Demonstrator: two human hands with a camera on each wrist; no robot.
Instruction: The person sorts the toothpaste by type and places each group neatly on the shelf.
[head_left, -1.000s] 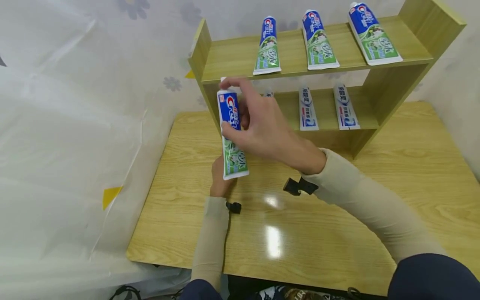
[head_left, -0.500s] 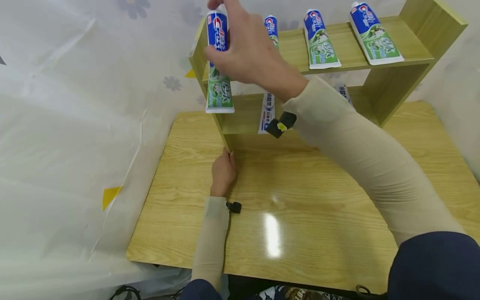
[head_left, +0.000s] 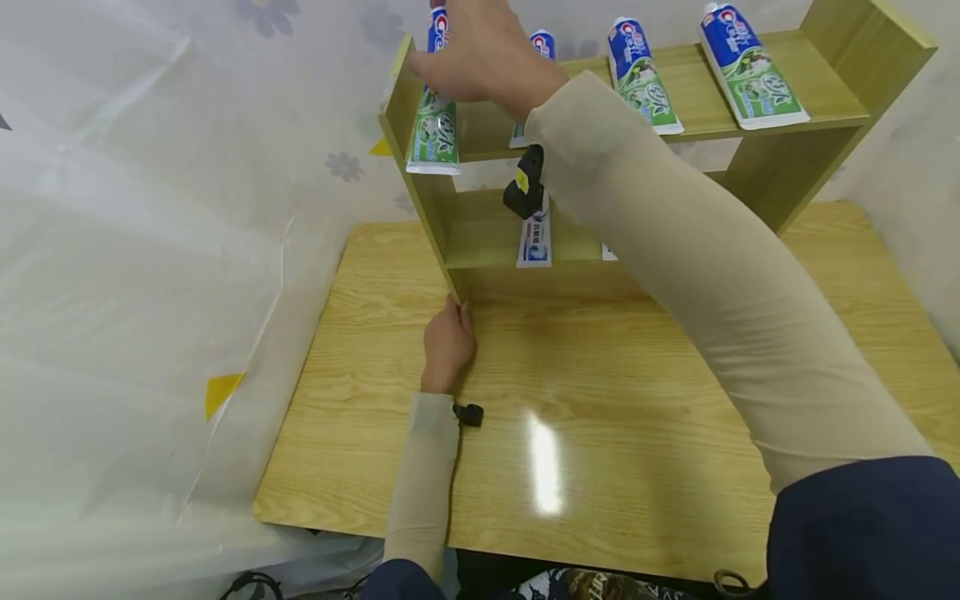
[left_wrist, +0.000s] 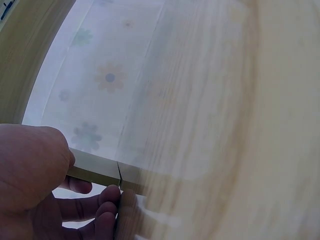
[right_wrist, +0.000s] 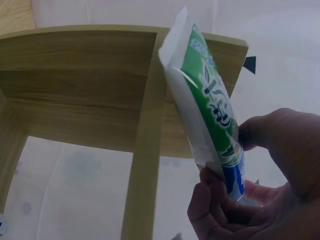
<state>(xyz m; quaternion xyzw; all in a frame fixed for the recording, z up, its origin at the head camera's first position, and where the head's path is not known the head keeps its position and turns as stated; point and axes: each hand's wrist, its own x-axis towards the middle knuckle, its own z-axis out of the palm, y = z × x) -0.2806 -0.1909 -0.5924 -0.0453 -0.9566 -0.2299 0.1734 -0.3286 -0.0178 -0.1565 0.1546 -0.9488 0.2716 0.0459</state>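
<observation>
My right hand (head_left: 480, 62) grips a blue and green toothpaste tube (head_left: 435, 137) at the left end of the upper shelf. In the right wrist view the thumb and curled fingers hold the tube (right_wrist: 212, 100) by its blue part, its white crimped end tipped upward beside the shelf board. My left hand (head_left: 448, 346) is down at the front left foot of the wooden shelf (head_left: 487, 279). Seen from the left wrist, its thumb and fingers (left_wrist: 80, 207) pinch the bottom of the side panel. The held tube's cap end is mostly hidden by the right hand.
Several like tubes lie on the upper shelf, including a middle tube (head_left: 641, 79) and a right tube (head_left: 753, 71). A white tube (head_left: 535, 242) lies on the lower shelf, partly covered by the right arm. The shelf stands on a wooden table (head_left: 360, 433) against a papered wall.
My right hand has carried the toothpaste tube up and away from me, from in front of the shelf to the upper shelf's left end. The left hand stays at the shelf's foot.
</observation>
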